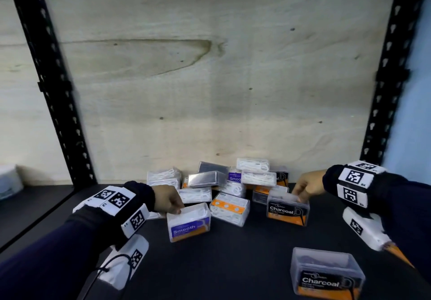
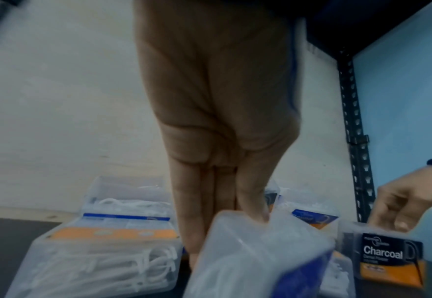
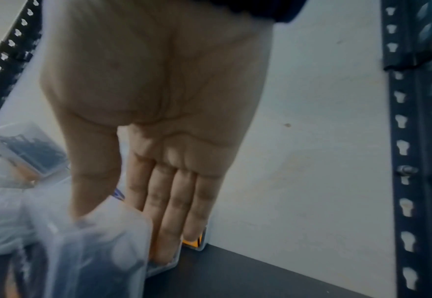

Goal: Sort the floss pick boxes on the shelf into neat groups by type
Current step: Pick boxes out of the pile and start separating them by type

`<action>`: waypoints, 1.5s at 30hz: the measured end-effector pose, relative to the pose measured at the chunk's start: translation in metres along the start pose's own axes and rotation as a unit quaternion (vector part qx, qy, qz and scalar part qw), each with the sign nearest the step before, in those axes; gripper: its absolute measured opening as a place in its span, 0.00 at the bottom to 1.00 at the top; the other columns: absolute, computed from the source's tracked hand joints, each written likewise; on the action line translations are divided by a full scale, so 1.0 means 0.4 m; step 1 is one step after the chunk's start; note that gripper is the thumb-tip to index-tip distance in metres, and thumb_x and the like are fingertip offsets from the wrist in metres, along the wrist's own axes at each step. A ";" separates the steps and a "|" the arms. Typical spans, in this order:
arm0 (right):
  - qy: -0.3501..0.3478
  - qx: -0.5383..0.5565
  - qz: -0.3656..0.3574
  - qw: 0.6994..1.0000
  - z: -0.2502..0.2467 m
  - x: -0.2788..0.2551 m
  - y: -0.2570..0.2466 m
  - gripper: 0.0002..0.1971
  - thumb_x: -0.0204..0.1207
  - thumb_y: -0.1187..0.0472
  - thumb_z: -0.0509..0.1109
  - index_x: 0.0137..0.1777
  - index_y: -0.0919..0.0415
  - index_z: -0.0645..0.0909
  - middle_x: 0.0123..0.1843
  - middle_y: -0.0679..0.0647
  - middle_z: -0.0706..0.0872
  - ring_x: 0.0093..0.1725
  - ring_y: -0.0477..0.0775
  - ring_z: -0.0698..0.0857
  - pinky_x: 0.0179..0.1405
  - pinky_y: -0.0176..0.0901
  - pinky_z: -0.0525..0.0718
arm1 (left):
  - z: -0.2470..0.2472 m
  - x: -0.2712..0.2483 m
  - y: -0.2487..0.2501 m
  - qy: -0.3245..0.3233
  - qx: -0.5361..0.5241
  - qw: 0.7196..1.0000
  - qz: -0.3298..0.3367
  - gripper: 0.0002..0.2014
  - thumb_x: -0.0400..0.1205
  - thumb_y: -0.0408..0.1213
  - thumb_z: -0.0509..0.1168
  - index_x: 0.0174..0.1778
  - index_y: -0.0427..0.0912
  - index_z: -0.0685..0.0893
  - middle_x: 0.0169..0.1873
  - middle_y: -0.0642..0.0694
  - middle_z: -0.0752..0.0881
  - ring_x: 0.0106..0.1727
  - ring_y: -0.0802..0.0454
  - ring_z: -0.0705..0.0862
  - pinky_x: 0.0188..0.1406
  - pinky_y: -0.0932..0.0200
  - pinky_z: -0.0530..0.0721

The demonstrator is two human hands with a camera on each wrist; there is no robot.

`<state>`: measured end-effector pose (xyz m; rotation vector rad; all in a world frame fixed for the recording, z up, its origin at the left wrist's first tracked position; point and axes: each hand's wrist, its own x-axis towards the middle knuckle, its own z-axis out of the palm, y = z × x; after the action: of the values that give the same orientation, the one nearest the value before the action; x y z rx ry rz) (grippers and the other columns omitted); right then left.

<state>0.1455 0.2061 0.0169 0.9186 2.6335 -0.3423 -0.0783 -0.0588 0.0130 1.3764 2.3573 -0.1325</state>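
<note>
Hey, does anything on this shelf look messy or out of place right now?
Yes. The boxes at the back sit in a jumbled heap, tilted and overlapping, with types mixed. One Charcoal box stands alone at the front right, apart from the rest.

left hand (image 1: 168, 199) pinching, right hand (image 1: 307, 186) pinching

**Right hand pinching a clear box at the shelf's back wall**

The right hand (image 3: 153, 113) is reaching down, palm to the camera, thumb on the near face of a clear plastic box (image 3: 95, 256) and fingers (image 3: 169, 211) lying straight behind it. Dark contents are showing blurrily through the plastic. An orange-labelled box (image 3: 197, 241) is sitting just behind the fingertips on the dark shelf (image 3: 261, 278). More clear boxes (image 3: 23, 157) are lying at left. A perforated black upright (image 3: 411, 141) is standing at right.
</note>
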 end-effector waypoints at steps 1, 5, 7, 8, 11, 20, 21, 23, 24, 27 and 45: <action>-0.002 -0.003 -0.005 1.000 0.002 -0.003 -0.004 0.21 0.78 0.57 0.69 0.70 0.61 0.79 0.64 0.53 0.84 0.55 0.46 0.76 0.56 0.34 0.70 | 0.000 0.001 0.002 0.021 0.010 1.000 -0.001 0.19 0.85 0.32 0.59 0.72 0.38 0.78 0.64 0.43 0.84 0.50 0.54 0.84 0.41 0.76 0.78; -0.002 -0.041 -0.006 0.999 0.015 -0.004 -0.019 0.29 0.74 0.52 0.72 0.73 0.61 0.74 0.61 0.52 0.80 0.55 0.47 0.74 0.55 0.35 0.69 | 0.012 -0.003 0.015 0.080 0.026 0.996 0.009 0.19 0.85 0.37 0.59 0.73 0.40 0.77 0.71 0.45 0.80 0.72 0.51 0.78 0.65 0.65 0.72; 0.020 -0.071 -0.006 0.997 0.018 -0.007 -0.025 0.28 0.74 0.54 0.72 0.73 0.62 0.73 0.59 0.52 0.79 0.54 0.47 0.73 0.52 0.36 0.69 | 0.018 -0.005 0.019 0.065 0.005 0.998 0.018 0.21 0.83 0.43 0.63 0.69 0.36 0.80 0.60 0.41 0.86 0.61 0.49 0.82 0.52 0.65 0.75; 0.028 -0.080 -0.007 0.996 0.017 -0.013 -0.029 0.28 0.75 0.55 0.72 0.73 0.62 0.73 0.58 0.51 0.78 0.54 0.47 0.72 0.52 0.35 0.68 | 0.020 -0.006 0.020 0.053 0.004 0.998 0.024 0.22 0.80 0.45 0.66 0.66 0.34 0.81 0.53 0.42 0.86 0.53 0.50 0.81 0.43 0.66 0.74; 0.042 -0.069 -0.023 0.996 0.003 -0.055 -0.034 0.26 0.75 0.57 0.72 0.71 0.63 0.75 0.66 0.57 0.81 0.54 0.47 0.73 0.52 0.36 0.70 | 0.021 -0.007 0.025 0.062 0.032 0.997 0.035 0.19 0.76 0.41 0.72 0.60 0.36 0.84 0.54 0.41 0.88 0.49 0.51 0.81 0.44 0.65 0.73; 0.148 0.071 -0.020 0.986 -0.018 -0.303 0.070 0.20 0.71 0.62 0.76 0.63 0.62 0.82 0.51 0.54 0.87 0.51 0.52 0.84 0.63 0.47 0.80 | 0.016 -0.052 0.145 0.126 0.066 0.984 0.103 0.14 0.74 0.42 0.71 0.49 0.35 0.86 0.33 0.51 0.82 0.32 0.57 0.76 0.28 0.70 0.67; 0.160 0.078 -0.011 0.984 -0.004 -0.329 0.078 0.20 0.70 0.61 0.76 0.62 0.62 0.83 0.51 0.55 0.88 0.52 0.54 0.85 0.63 0.48 0.81 | 0.016 -0.056 0.164 0.127 0.070 0.983 0.113 0.14 0.74 0.42 0.71 0.51 0.36 0.87 0.34 0.51 0.83 0.34 0.56 0.77 0.28 0.71 0.68; 0.179 0.081 0.011 0.980 0.037 -0.369 0.089 0.19 0.70 0.59 0.76 0.61 0.61 0.84 0.52 0.57 0.90 0.50 0.54 0.87 0.56 0.44 0.82 | 0.018 -0.062 0.199 0.128 0.077 0.980 0.131 0.15 0.74 0.42 0.71 0.53 0.37 0.87 0.38 0.50 0.83 0.39 0.54 0.78 0.28 0.70 0.68; 0.184 0.077 0.021 0.980 0.062 -0.386 0.092 0.18 0.70 0.58 0.76 0.60 0.60 0.85 0.50 0.55 0.90 0.47 0.51 0.86 0.51 0.40 0.82 | 0.020 -0.064 0.215 0.128 0.080 0.979 0.140 0.15 0.75 0.42 0.71 0.53 0.37 0.87 0.39 0.50 0.83 0.40 0.54 0.78 0.28 0.70 0.68; 0.184 0.067 0.054 0.979 0.141 -0.421 0.090 0.11 0.71 0.56 0.75 0.52 0.57 0.86 0.40 0.51 0.88 0.32 0.39 0.82 0.32 0.28 0.76 | 0.025 -0.068 0.249 0.121 0.092 0.976 0.153 0.15 0.75 0.42 0.70 0.50 0.35 0.87 0.37 0.48 0.82 0.36 0.53 0.76 0.27 0.69 0.66; 0.289 0.091 0.021 0.953 0.251 -0.477 -0.038 0.24 0.79 0.53 0.65 0.75 0.53 0.70 0.72 0.48 0.78 0.71 0.48 0.76 0.67 0.38 0.72 | 0.028 -0.103 0.252 0.133 0.101 0.977 0.132 0.16 0.75 0.44 0.70 0.52 0.36 0.87 0.46 0.40 0.90 0.39 0.54 0.78 0.28 0.70 0.68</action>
<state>0.2993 0.0553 -0.0005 1.2973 3.1411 -0.3528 0.0288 -0.0440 0.0310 1.8975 2.3930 -0.1189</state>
